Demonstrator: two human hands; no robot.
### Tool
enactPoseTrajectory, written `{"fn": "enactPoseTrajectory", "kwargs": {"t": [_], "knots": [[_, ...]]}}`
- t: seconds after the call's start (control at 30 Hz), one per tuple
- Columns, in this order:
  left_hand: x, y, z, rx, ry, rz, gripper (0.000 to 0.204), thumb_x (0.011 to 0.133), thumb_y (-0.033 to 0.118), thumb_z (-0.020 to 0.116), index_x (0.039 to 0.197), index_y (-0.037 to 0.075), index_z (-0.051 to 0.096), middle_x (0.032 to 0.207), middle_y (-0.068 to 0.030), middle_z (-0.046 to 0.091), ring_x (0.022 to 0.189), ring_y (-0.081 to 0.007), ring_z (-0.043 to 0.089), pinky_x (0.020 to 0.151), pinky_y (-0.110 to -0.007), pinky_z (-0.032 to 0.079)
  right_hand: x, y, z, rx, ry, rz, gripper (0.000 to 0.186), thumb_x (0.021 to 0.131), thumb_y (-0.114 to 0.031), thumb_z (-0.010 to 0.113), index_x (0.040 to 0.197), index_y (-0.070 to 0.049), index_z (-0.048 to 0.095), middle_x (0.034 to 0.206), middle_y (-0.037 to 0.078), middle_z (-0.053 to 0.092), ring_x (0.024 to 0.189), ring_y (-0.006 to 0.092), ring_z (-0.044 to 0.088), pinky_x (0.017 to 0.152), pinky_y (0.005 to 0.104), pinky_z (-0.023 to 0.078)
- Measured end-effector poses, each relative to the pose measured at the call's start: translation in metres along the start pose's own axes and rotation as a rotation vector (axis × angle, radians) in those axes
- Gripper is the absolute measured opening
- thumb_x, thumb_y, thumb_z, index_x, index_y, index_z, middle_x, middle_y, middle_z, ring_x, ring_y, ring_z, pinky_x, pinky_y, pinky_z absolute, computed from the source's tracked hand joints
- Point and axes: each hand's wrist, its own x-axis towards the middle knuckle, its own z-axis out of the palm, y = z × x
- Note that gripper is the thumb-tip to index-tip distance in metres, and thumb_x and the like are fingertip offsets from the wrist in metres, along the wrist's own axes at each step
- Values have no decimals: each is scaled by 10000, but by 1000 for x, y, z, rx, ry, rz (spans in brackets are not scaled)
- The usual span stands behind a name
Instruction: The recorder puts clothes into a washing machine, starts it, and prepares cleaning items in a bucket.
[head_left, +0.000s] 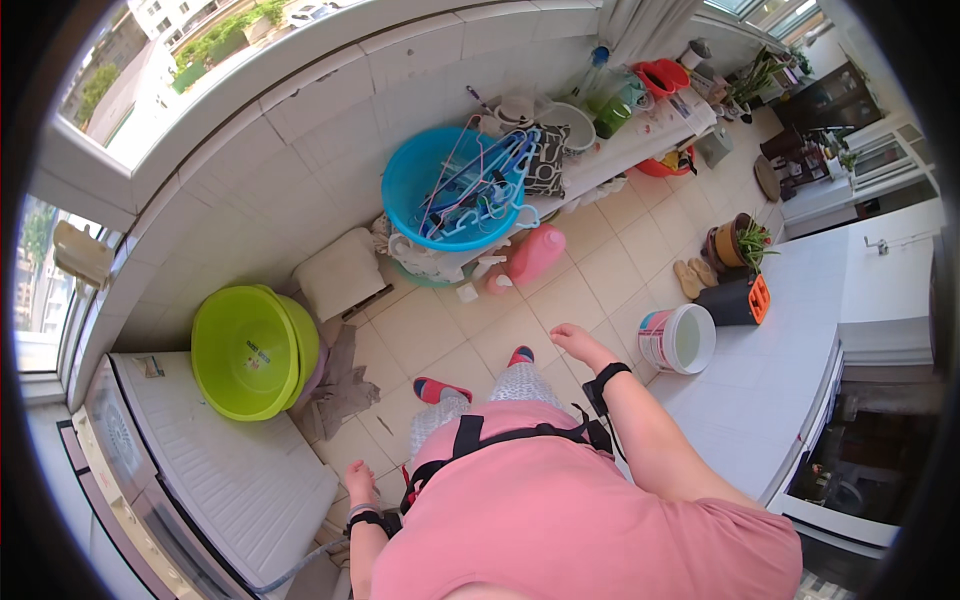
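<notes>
Our L hand (360, 482), loosely part-open, holds nothing visible nr the ribbed white lid (225, 450). Our R hand (576, 343)'s half-curled, also empty, nr the bucket (657, 342).

The left hand (360, 482) hung loosely curled to the left of the pink shirt (570, 515); the right arm (655, 430) reached forward past the shirt's right side, the right hand (577, 343) half-curled ahead.

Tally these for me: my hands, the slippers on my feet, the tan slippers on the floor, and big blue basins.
Hands: 2 (left hand, right hand)
Worn slippers: 2
Tan slippers: 2
Big blue basin: 1
Total: 7
</notes>
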Motion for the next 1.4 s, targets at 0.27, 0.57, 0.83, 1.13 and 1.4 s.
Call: {"fn": "enactPoseTrajectory", "kwargs": {"t": [0.27, 0.57, 0.83, 1.13, 1.4], "knots": [[-46, 141, 155, 106, -51, 282, 290, 858, 103, 533, 1140, 37, 527, 932, -44, 567, 772, -132, 550, 641, -265, 466, -85, 173, -84, 169, 203, 404, 303, 842, -226, 565, 1005, 18, 641, 869, 136, 677, 833, 226, 639, 766, 336, 481], [-87, 176, 300, 688, -111, 647, 313, 796, 112, 602, 1096, 25, 591, 1098, -166, 560, 954, -263, 573, 842, -360, 466, -85, 213, -133, 430, 242, 383, 289, 871, -259, 536, 912, 3, 652, 754, 81, 661, 720, 166, 605, 691, 306, 451], [-108, 201, 342, 833, -211, 856, 294, 815, 167, 595, 1079, 39, 594, 1104, -202, 551, 1055, -357, 519, 915, -395, 424, -79, 231, -144, 325, 496, 288, 284, 905, -274, 537, 1001, -19, 619, 870, 82, 655, 821, 149, 586, 753, 289, 446], [-79, 275, 380, 871, -277, 967, 260, 803, 134, 605, 1046, 42, 589, 1093, -207, 542, 1055, -381, 503, 905, -419, 422, -70, 192, -145, 609, 286, 513, 262, 847, -167, 620, 1060, -15, 596, 898, 68, 624, 829, 143, 598, 757, 301, 464], [9, 377, 413, 845, -405, 1099, 346, 786, 102, 607, 1119, 45, 536, 1130, -208, 517, 1089, -389, 490, 926, -434, 412, 15, 91, -119, 455, 327, 462, 354, 856, -179, 608, 1169, -19, 561, 964, 86, 621, 911, 170, 579, 800, 304, 460]]}}
